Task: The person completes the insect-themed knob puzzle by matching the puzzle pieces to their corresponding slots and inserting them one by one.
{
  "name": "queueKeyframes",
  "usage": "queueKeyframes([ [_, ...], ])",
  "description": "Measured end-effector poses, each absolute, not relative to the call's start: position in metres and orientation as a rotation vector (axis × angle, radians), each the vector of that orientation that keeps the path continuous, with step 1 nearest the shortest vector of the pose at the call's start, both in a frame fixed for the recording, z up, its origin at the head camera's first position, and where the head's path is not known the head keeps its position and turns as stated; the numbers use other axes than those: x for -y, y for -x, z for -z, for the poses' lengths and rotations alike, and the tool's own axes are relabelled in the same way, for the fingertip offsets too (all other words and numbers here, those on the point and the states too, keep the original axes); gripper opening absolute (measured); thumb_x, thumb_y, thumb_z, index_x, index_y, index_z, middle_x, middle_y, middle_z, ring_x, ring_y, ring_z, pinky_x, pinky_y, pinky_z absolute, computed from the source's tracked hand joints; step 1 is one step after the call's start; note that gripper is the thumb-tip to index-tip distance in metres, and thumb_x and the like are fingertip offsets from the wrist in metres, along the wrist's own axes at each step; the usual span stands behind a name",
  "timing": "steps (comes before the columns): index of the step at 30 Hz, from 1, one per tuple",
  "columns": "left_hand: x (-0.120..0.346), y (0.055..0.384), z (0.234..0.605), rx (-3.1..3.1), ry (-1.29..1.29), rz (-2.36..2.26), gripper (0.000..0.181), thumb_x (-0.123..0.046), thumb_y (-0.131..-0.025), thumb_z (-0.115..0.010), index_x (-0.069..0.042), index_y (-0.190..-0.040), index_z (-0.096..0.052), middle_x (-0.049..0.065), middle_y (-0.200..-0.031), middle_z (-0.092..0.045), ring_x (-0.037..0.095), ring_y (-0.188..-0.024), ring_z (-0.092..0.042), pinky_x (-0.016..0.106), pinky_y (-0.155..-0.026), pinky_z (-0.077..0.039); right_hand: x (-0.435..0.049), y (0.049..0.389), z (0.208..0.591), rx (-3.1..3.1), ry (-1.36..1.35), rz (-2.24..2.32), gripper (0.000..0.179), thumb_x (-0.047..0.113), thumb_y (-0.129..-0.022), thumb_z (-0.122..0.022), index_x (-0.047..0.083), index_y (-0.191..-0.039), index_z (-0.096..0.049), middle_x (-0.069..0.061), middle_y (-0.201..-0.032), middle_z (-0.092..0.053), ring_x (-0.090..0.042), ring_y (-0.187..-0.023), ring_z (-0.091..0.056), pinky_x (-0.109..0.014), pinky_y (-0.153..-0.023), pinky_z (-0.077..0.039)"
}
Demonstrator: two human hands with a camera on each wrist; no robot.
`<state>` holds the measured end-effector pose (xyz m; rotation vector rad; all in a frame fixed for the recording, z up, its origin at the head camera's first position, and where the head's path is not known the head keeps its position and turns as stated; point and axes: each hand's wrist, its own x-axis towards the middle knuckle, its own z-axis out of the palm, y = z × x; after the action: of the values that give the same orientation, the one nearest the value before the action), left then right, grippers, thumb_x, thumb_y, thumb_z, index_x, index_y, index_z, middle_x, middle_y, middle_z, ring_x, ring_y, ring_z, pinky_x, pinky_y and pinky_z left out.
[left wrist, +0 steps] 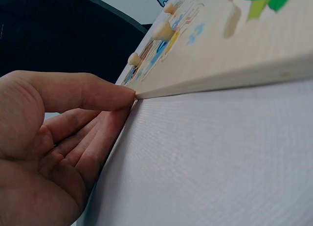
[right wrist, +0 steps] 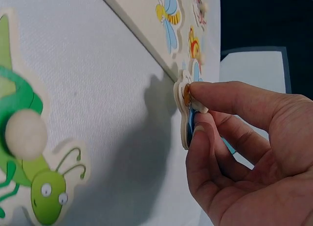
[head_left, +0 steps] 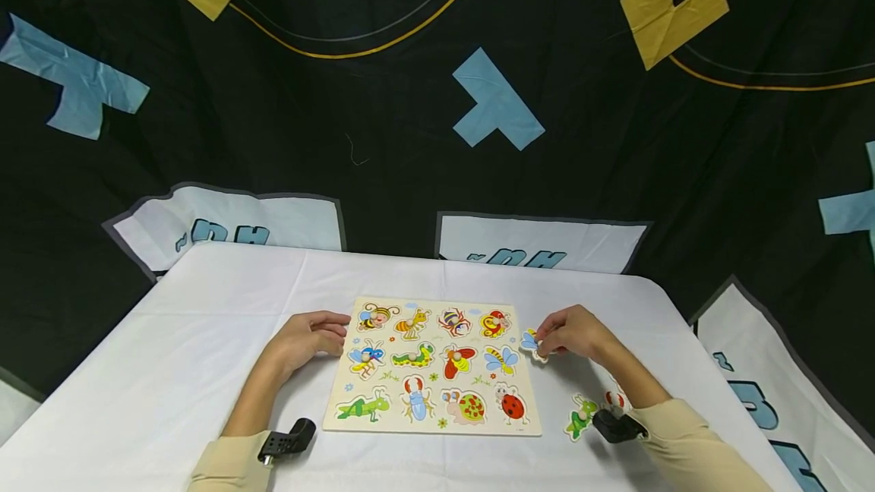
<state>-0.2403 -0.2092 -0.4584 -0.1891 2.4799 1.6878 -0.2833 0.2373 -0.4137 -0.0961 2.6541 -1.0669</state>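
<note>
A wooden peg puzzle board (head_left: 391, 424) printed with insects lies flat in front of me. My left hand (head_left: 305, 342) rests beside its left edge. In the left wrist view a fingertip (left wrist: 126, 97) touches the corner of the board (left wrist: 225, 64), the other fingers loosely bent below. Off the board's right edge, my right hand (head_left: 577, 334) pinches a blue-winged insect puzzle piece (right wrist: 182, 113) between thumb and fingers. The piece stands tilted on edge in the right wrist view, its face partly covered by the fingers. On the board, a striped blue-winged insect picture (head_left: 501, 360) is nearby.
A green insect piece (head_left: 579, 417) with a round knob lies on the white cloth (head_left: 171, 370), below my right forearm. Next to it, a red and white piece (head_left: 614, 398) is partly hidden by the wrist camera (head_left: 615, 427). A black curtain (head_left: 383, 196) hangs behind the table.
</note>
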Motion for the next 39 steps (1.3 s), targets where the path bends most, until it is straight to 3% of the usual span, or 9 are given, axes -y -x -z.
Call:
queueKeyframes([
  [39, 0.211, 0.240, 0.458, -2.503, 0.165, -1.657, 0.060, -0.002, -0.073, -0.075, 0.000, -0.131, -0.064, 0.012, -0.111, -0.071, 0.014, -0.090, -0.065, 0.024, -0.078, -0.049, -0.191, 0.276, 0.425, -2.591, 0.233, 1.064, 0.015, 0.002, -0.067, -0.085, 0.005, -0.078, -0.074, 0.001, -0.071, -0.067, -0.014, -0.064, -0.054, -0.028, -0.059, -0.044],
])
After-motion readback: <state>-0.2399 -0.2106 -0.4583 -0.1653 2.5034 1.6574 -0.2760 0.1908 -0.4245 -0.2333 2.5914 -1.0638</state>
